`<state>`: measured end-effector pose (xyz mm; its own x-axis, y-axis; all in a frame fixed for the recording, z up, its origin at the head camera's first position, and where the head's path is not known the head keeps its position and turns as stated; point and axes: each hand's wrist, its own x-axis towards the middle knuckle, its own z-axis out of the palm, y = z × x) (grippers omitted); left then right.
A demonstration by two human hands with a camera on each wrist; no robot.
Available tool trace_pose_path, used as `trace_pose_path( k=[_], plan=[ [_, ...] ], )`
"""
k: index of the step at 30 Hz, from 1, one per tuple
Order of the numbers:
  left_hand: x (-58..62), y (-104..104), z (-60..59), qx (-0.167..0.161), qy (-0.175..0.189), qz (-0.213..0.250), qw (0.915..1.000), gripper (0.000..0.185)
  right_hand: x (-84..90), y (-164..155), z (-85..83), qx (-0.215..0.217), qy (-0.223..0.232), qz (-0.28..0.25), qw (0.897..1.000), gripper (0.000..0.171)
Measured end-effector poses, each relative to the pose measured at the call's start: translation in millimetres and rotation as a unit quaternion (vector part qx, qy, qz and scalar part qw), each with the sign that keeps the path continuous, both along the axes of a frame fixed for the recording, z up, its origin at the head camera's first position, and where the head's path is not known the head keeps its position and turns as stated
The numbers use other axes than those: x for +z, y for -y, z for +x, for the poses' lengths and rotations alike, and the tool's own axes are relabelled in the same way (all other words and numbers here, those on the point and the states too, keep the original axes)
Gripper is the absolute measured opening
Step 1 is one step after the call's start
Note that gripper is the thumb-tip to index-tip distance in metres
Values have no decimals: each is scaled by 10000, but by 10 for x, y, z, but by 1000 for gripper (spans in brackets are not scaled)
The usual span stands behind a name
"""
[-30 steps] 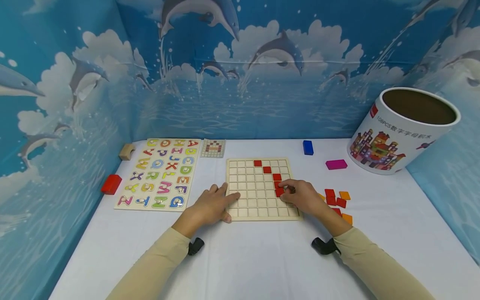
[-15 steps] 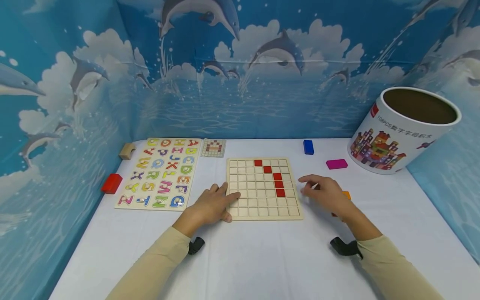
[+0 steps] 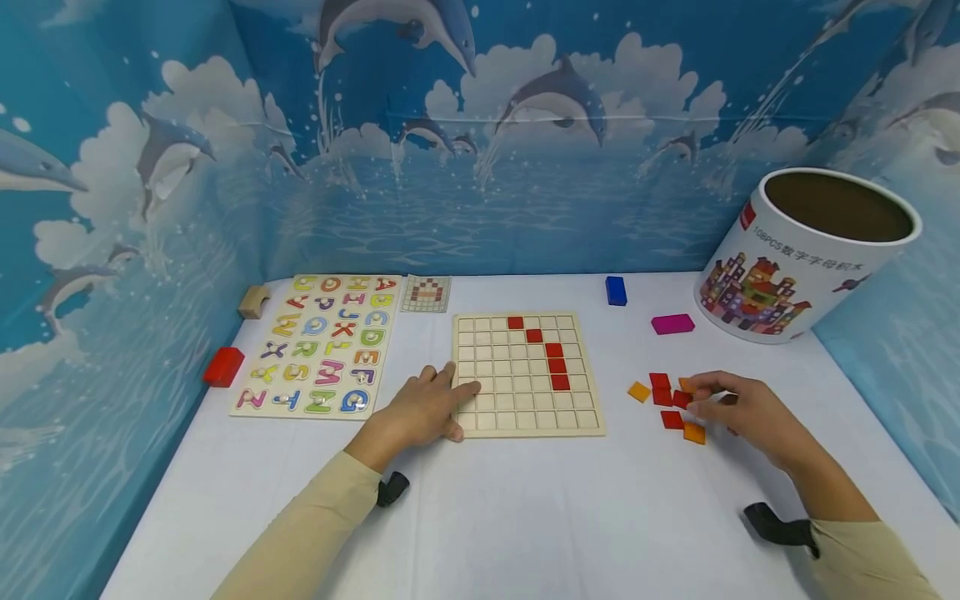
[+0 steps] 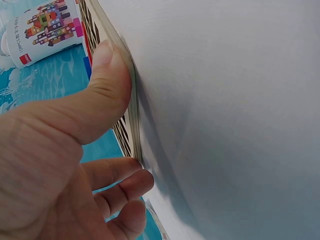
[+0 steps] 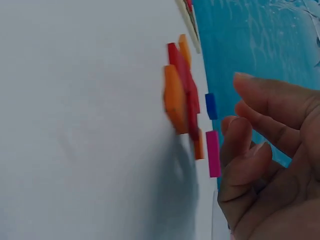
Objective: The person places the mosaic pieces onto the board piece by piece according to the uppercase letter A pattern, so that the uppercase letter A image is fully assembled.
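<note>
A wooden grid board (image 3: 517, 423) lies on the white table, with several red square tiles (image 3: 556, 365) set in its cells in a stepped line. My left hand (image 3: 420, 408) rests at the board's left side, forefinger straight on the grid and thumb by the near corner; the thumb (image 4: 107, 80) presses along the edge in the left wrist view. Over the loose tiles right of the board hovers my right hand (image 3: 750, 412), fingers loosely bent and holding nothing. Beneath its fingertips are red tiles (image 3: 661, 397) and orange tiles (image 3: 694, 432).
An alphabet puzzle board (image 3: 311, 346) lies at the left, beside a small pattern card (image 3: 426, 294). A red block (image 3: 223, 367) and a wooden arch block (image 3: 253, 302) sit farther left. Blue (image 3: 616, 291) and magenta (image 3: 672, 324) blocks stand near a large white tub (image 3: 795, 258).
My right hand has let go of the red tile in the board's line and moved right, over the loose tiles. The left hand has stayed at the board.
</note>
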<state>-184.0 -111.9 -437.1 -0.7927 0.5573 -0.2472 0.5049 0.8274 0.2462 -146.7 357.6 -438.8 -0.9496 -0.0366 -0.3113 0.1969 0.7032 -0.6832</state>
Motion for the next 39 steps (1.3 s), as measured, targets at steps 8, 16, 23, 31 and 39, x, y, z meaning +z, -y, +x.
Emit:
trace_pose_path(
  k=[8, 16, 23, 31, 39],
  plan=[
    [24, 11, -6, -3, 10, -16, 10000, 79, -98, 174, 86, 568, -216, 651, 9960, 50],
    [46, 15, -3, -53, 24, -2, 10000, 79, -98, 294, 98, 834, -603, 998, 9897, 34],
    [64, 14, -8, -38, 8, -73, 10000, 80, -91, 352, 82, 1000, -611, 1035, 9877, 31],
    [52, 7, -7, -26, 59, -130, 9999, 80, -59, 406, 84, 1365, -561, 977, 9842, 28],
    [50, -35, 9, -9, 18, -173, 9998, 80, 82, 559, -265, 821, -495, -378, 9947, 38]
  ],
)
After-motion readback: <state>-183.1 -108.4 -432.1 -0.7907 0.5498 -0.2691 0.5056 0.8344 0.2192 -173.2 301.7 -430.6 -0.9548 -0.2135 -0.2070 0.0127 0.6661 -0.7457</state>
